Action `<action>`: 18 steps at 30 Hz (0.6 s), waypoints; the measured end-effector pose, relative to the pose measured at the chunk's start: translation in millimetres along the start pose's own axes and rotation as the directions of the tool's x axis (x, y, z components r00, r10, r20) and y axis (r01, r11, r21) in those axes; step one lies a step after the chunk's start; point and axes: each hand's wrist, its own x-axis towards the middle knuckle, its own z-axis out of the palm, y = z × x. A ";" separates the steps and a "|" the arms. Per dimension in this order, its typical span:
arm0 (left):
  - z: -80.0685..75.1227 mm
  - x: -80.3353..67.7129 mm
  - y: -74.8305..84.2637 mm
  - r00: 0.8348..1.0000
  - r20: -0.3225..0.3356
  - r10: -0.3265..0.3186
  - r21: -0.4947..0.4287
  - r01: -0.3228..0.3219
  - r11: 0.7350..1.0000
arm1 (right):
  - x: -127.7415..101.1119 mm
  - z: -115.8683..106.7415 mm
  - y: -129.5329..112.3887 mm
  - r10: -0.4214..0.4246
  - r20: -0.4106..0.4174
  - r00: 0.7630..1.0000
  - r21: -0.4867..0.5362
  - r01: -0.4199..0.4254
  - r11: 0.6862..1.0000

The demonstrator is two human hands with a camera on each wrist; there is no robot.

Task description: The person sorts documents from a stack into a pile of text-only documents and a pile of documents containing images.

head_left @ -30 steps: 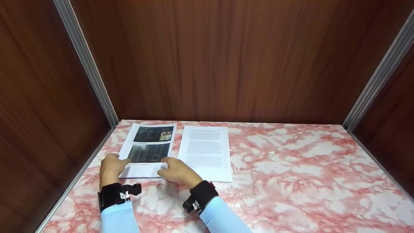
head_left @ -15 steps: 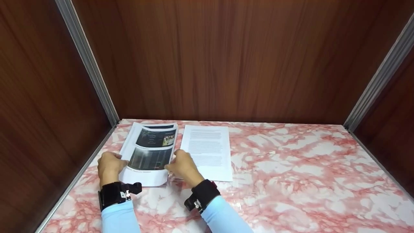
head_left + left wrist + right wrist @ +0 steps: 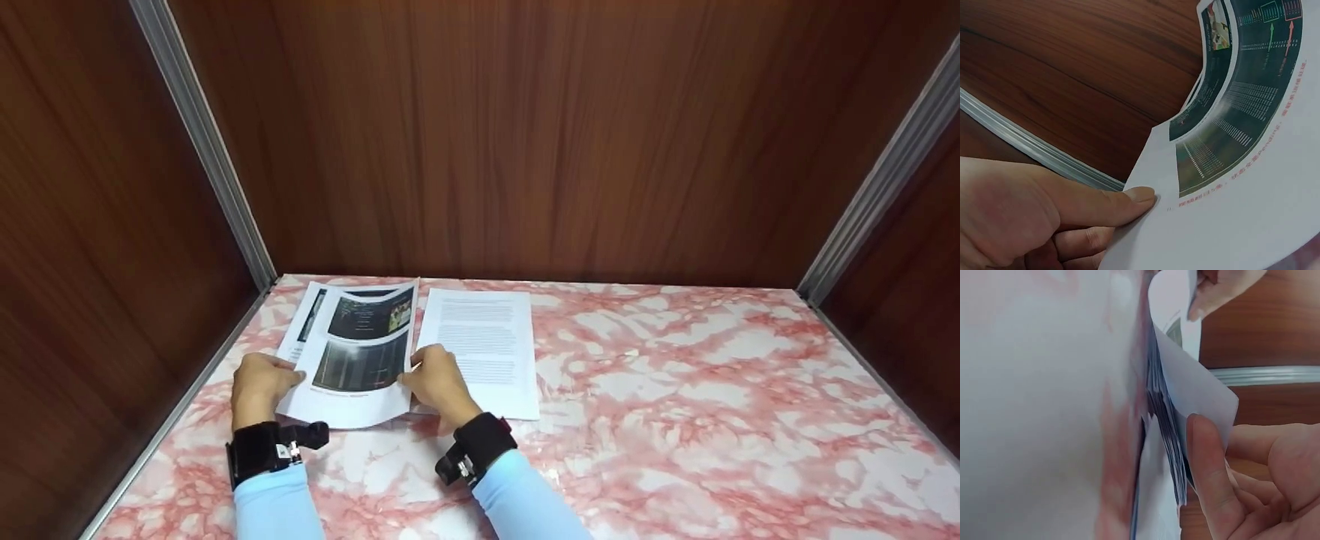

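A printed sheet of paper (image 3: pixel 345 405) with two dark pictures bows upward between my hands. My left hand (image 3: pixel 259 386) pinches its left edge near the lower corner; in the left wrist view the thumb (image 3: pixel 1140 195) presses on top, with the other fingers underneath. At the opposite edge, my right hand (image 3: pixel 442 384) pinches the sheet between thumb and fingers. Below it lies a stack of paper (image 3: pixel 1165 433), its layered edges visible in the right wrist view. In the head view the sheet covers most of this stack, leaving a strip at the upper left.
Just right of the stack lies another white page (image 3: pixel 480 352) filled with lines of text, partly behind my right hand. The red-and-white marbled table (image 3: pixel 675 420) is bounded by brown wood panels (image 3: pixel 510 150) and metal corner strips (image 3: pixel 210 150).
The sheet has come up off the stack, bending and shifting slightly right, so more of the pages beneath show at the left. My right hand has moved slightly right with its edge.
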 end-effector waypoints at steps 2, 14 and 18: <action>0.3 -0.6 1.4 1.000 -0.002 0.008 -0.033 -0.008 0.999 | 0.7 -5.5 1.2 -0.014 -0.016 1.000 0.016 0.014 1.000; 4.1 -7.1 44.7 0.997 -0.018 0.081 -0.190 -0.083 0.978 | 7.0 -70.7 4.1 -0.013 -0.022 1.000 0.179 0.017 0.984; 14.0 -11.2 69.3 0.989 -0.049 0.140 -0.267 -0.148 0.952 | 4.6 -108.1 9.0 0.031 -0.037 0.999 0.174 -0.025 0.984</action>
